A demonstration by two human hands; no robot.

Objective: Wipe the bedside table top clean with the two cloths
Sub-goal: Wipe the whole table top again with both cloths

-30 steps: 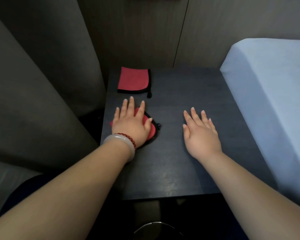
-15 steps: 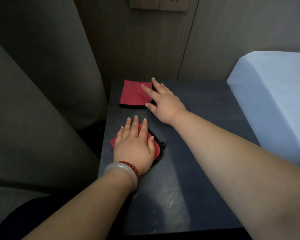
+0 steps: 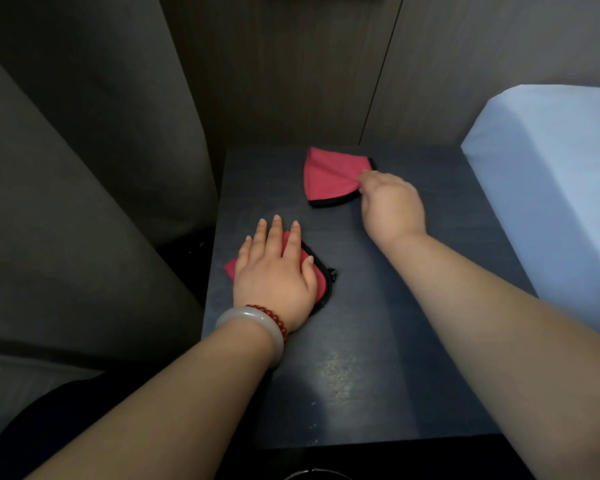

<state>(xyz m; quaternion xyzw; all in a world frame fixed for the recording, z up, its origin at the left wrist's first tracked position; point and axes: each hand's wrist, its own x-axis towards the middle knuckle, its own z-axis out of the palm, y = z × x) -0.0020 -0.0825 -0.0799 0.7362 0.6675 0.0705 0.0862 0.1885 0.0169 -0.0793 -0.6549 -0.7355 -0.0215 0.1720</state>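
Observation:
The dark bedside table top point(image 3: 378, 323) fills the middle of the view. Two red cloths with black edging lie on it. My left hand point(image 3: 274, 271) presses flat on the near cloth point(image 3: 321, 278) at the table's left side, covering most of it. The far cloth point(image 3: 329, 178) lies toward the back of the table. My right hand point(image 3: 388, 202) pinches its right edge with curled fingers, and the fabric is bunched into folds at the pinch.
A bed with a pale blue sheet point(image 3: 551, 188) borders the table on the right. A grey curtain point(image 3: 84, 168) hangs at the left, and a wood-panelled wall point(image 3: 291, 71) stands behind. A dusty patch point(image 3: 336, 375) shows near the table's front.
My right hand left the bare table, reached over to the far cloth and took hold of its edge, pulling it rightward and bunching it. My left hand stayed pressed on the near cloth.

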